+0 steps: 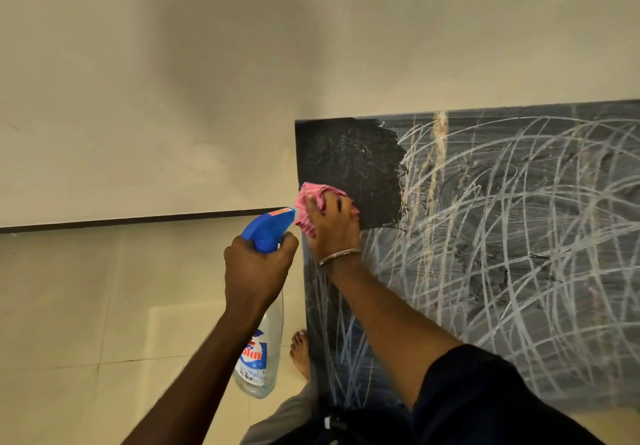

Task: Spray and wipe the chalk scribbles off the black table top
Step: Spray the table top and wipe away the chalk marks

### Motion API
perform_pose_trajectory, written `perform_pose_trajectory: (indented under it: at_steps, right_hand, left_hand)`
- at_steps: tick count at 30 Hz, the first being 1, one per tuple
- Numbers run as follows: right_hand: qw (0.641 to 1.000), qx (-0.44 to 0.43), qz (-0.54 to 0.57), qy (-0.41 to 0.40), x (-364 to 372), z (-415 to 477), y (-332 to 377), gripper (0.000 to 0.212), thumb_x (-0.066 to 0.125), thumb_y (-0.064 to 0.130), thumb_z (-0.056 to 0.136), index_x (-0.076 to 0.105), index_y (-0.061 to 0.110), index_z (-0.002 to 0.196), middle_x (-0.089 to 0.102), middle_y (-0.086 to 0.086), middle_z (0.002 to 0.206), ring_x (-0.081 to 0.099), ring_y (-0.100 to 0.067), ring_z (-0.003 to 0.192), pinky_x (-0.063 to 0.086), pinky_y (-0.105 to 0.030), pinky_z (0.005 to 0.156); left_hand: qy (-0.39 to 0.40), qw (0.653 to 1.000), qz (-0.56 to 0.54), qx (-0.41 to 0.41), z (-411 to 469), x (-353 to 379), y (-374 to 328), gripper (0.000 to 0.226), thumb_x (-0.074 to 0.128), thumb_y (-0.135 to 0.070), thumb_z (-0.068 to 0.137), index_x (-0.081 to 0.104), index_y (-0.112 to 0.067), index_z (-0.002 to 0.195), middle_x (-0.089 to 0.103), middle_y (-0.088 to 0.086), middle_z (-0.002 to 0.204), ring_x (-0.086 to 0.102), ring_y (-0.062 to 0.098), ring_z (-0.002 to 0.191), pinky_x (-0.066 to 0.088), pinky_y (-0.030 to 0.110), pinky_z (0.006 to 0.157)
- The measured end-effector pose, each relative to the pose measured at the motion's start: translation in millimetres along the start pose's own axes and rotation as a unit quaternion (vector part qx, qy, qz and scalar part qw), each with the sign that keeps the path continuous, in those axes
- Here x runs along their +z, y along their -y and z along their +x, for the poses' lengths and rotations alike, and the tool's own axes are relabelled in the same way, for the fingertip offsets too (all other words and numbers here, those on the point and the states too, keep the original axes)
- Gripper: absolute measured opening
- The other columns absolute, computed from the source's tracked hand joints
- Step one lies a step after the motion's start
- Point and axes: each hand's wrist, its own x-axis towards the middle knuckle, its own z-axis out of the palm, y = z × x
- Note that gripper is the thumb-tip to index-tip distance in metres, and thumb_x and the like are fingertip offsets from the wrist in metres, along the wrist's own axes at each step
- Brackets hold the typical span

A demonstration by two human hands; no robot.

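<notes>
The table (502, 358) fills the right of the view, its black top covered in looping white and pale yellow chalk (519, 236). One patch (349, 167) at the far left corner is bare black, speckled, perhaps with wet droplets. The right hand (330, 228), a bangle (339, 256) on its wrist, presses a bunched pink cloth (311, 202) at the near edge of that patch, fingers curled over it. The left hand (258, 271), just left of the table, is wrapped tight round the neck of a spray bottle (259, 351) with a blue trigger head (268, 228). A bare foot (299, 351) stands on the floor tiles (104, 306) beside the table.
</notes>
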Motion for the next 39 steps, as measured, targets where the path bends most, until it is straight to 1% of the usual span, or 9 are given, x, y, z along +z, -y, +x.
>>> perform_pose_trajectory:
  at_steps: [5, 11, 16, 22, 27, 30, 33, 36, 39]
  right_hand:
    - [0.997, -0.072, -0.01, 0.002, 0, -19, -31, 0.078, 0.079, 0.051, 0.067, 0.053, 0.024, 0.136, 0.056, -0.016, 0.128, 0.055, -0.037, 0.112, 0.056, -0.046, 0.079]
    - [0.988, 0.156, 0.004, -0.014, -17, -37, -102, 0.07, 0.073, 0.04, 0.074, 0.047, 0.025, 0.137, 0.046, -0.017, 0.131, 0.044, -0.038, 0.112, 0.054, -0.048, 0.078]
    - [0.971, 0.238, 0.004, -0.013, -21, -33, -61, 0.072, 0.069, 0.046, 0.077, 0.042, 0.025, 0.14, 0.043, -0.017, 0.134, 0.04, -0.039, 0.119, 0.049, -0.047, 0.081]
    - [0.999, -0.006, 0.029, 0.036, -1, -35, 28, 0.068, 0.062, 0.045, 0.086, 0.038, 0.019, 0.144, 0.044, -0.02, 0.139, 0.046, -0.04, 0.122, 0.05, -0.05, 0.093]
    - [0.992, -0.105, 0.014, 0.066, -8, -41, -8, 0.072, 0.069, 0.047, 0.081, 0.04, 0.03, 0.144, 0.045, -0.015, 0.14, 0.045, -0.036, 0.123, 0.053, -0.047, 0.088]
    - [0.999, 0.044, 0.023, 0.02, -17, -56, -57, 0.068, 0.073, 0.046, 0.075, 0.05, 0.029, 0.136, 0.05, -0.014, 0.13, 0.048, -0.035, 0.11, 0.056, -0.042, 0.071]
    - [0.985, 0.17, 0.029, 0.011, -23, -65, -85, 0.065, 0.072, 0.043, 0.077, 0.05, 0.03, 0.137, 0.045, -0.014, 0.134, 0.043, -0.036, 0.113, 0.056, -0.043, 0.073]
    - [0.975, 0.22, 0.011, 0.027, -27, -63, -72, 0.067, 0.066, 0.045, 0.082, 0.041, 0.03, 0.142, 0.039, -0.014, 0.14, 0.037, -0.036, 0.123, 0.052, -0.044, 0.079]
    - [0.983, 0.18, 0.011, 0.029, -23, -61, -30, 0.073, 0.065, 0.05, 0.081, 0.034, 0.027, 0.144, 0.038, -0.017, 0.139, 0.038, -0.037, 0.123, 0.053, -0.042, 0.081]
  left_hand:
    - [0.004, 1.0, 0.007, -0.007, -2, 1, 1, 0.023, 0.068, -0.017, 0.087, 0.052, -0.028, 0.076, 0.059, 0.021, 0.064, 0.063, 0.042, 0.062, 0.059, 0.051, 0.067]
    - [0.009, 1.0, 0.001, -0.01, -6, -4, 2, 0.025, 0.067, -0.015, 0.088, 0.051, -0.027, 0.075, 0.059, 0.023, 0.066, 0.062, 0.043, 0.063, 0.058, 0.048, 0.069]
    - [0.01, 1.0, 0.001, -0.012, -10, -11, 5, 0.024, 0.068, -0.014, 0.088, 0.052, -0.026, 0.075, 0.059, 0.025, 0.067, 0.062, 0.044, 0.064, 0.057, 0.05, 0.069]
    - [0.014, 1.0, 0.011, 0.005, -17, -16, 7, 0.025, 0.069, -0.017, 0.089, 0.051, -0.03, 0.077, 0.059, 0.022, 0.064, 0.061, 0.042, 0.061, 0.057, 0.05, 0.067]
    - [0.026, 1.0, -0.003, -0.002, -20, -19, 8, 0.023, 0.068, -0.016, 0.089, 0.052, -0.027, 0.077, 0.059, 0.019, 0.062, 0.062, 0.039, 0.059, 0.058, 0.047, 0.067]
    - [0.031, 0.999, -0.005, -0.003, -21, -21, 9, 0.021, 0.068, -0.014, 0.088, 0.053, -0.024, 0.076, 0.058, 0.018, 0.061, 0.062, 0.041, 0.06, 0.058, 0.049, 0.069]
    - [0.031, 1.0, -0.003, 0.002, -22, -22, 11, 0.022, 0.068, -0.014, 0.088, 0.053, -0.024, 0.076, 0.058, 0.02, 0.062, 0.062, 0.044, 0.062, 0.057, 0.05, 0.069]
    - [0.03, 1.0, 0.001, 0.009, -24, -24, 13, 0.022, 0.068, -0.015, 0.088, 0.053, -0.024, 0.076, 0.058, 0.022, 0.063, 0.061, 0.044, 0.061, 0.058, 0.052, 0.068]
    - [0.029, 1.0, 0.001, 0.01, -28, -26, 15, 0.022, 0.068, -0.015, 0.089, 0.053, -0.025, 0.076, 0.059, 0.021, 0.063, 0.062, 0.042, 0.061, 0.058, 0.051, 0.068]
